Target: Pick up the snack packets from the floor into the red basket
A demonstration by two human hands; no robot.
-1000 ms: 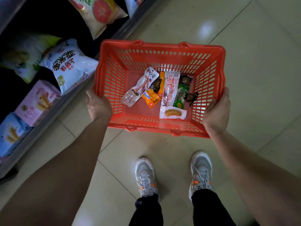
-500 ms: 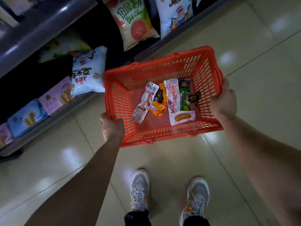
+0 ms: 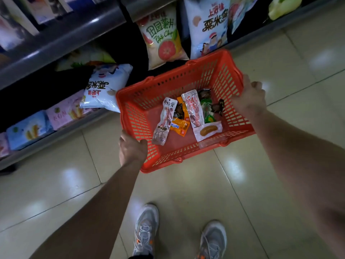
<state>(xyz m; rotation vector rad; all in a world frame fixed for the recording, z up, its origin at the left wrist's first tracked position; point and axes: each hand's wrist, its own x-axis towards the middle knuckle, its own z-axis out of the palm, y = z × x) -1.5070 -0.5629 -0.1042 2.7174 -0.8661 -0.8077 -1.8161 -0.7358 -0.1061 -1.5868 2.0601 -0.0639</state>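
The red basket (image 3: 220,75) hangs between both hands, left hand (image 3: 133,148) clenched on its near-left rim, right hand (image 3: 248,99) on the far-right rim, long axis running hand to hand, snack packets (image 3: 188,116) inside.

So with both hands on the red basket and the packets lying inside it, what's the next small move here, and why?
Probably a look around the floor for stragglers before walking on. The left hand and right hand each grip a side of the red basket, held above the tiles, and the snack packets lie in its bottom. No packet shows on the visible floor, so the pickup looks done.
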